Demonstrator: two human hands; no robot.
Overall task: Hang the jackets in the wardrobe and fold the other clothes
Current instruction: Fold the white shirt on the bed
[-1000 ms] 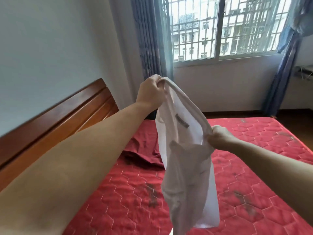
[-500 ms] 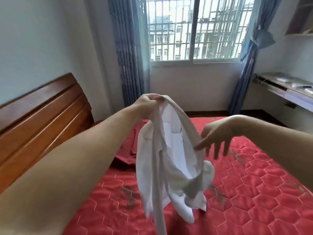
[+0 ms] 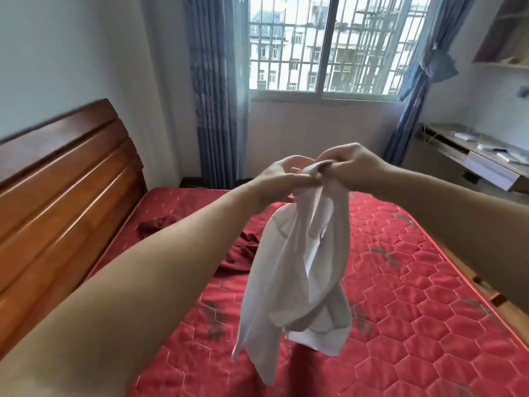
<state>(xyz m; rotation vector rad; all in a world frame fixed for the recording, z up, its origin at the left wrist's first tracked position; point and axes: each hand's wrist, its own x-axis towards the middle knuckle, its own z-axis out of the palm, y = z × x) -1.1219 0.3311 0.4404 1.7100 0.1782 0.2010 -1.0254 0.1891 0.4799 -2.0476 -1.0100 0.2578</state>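
Note:
A white garment (image 3: 297, 276) hangs bunched in the air above the red quilted mattress (image 3: 400, 310). My left hand (image 3: 279, 179) grips its top edge. My right hand (image 3: 352, 167) pinches the same top edge right beside the left, so both hands meet over the cloth. The lower end of the garment dangles just above the mattress. A dark red garment (image 3: 237, 250) lies crumpled on the mattress behind my left forearm, partly hidden by it.
A wooden headboard (image 3: 63, 179) runs along the left. Blue curtains (image 3: 217, 110) frame a barred window (image 3: 329, 44) at the back. A desk with a drawer (image 3: 481, 164) stands at the right wall, with a shelf above it.
My right hand had let go of the cloth and hovered open; it has now risen to the top edge and pinches it next to my left hand. The view shifted right.

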